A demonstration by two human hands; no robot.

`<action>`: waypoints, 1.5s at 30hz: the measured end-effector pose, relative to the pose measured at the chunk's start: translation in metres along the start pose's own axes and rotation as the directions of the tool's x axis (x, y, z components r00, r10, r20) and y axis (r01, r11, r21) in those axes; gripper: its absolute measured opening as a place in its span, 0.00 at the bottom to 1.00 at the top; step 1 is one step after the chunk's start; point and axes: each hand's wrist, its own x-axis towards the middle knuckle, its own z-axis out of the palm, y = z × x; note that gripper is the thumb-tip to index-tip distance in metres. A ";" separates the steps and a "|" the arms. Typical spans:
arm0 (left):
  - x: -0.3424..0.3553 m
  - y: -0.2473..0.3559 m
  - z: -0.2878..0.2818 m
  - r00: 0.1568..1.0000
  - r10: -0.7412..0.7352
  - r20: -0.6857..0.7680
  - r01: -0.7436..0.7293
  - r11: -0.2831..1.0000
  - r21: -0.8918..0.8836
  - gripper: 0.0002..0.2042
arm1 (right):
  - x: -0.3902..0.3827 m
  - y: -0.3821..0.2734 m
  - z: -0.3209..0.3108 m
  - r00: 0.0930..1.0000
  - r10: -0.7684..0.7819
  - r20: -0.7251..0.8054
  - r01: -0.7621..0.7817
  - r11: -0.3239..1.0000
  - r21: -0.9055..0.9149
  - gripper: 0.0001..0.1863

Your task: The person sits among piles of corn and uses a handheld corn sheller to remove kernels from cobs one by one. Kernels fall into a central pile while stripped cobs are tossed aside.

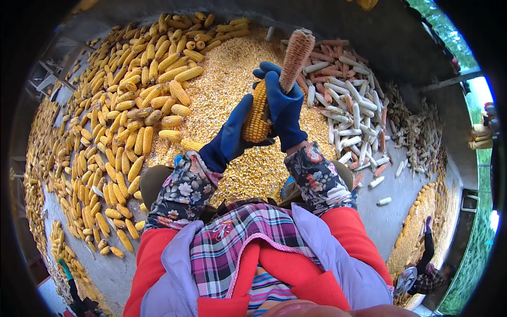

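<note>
Both my hands are in blue gloves, raised over a heap of loose yellow kernels. My left hand is closed around the lower part of a yellow corn ear, held upright. My right hand is higher and to the right, closed on a reddish stripped cob that points up, and lies against the corn ear's right side. The right hand's fingertips are partly hidden behind the ear and cob.
Yellow corn ears are piled to the left. Stripped white and red cobs lie to the right, beside dry husks. Other people sit low at both sides, near more corn on the concrete floor.
</note>
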 end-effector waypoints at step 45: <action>-0.004 0.013 -0.005 0.990 -0.137 -0.004 0.136 0.972 0.189 0.30 | 0.004 -0.030 -0.014 0.983 0.179 0.045 -0.182 0.981 0.073 0.21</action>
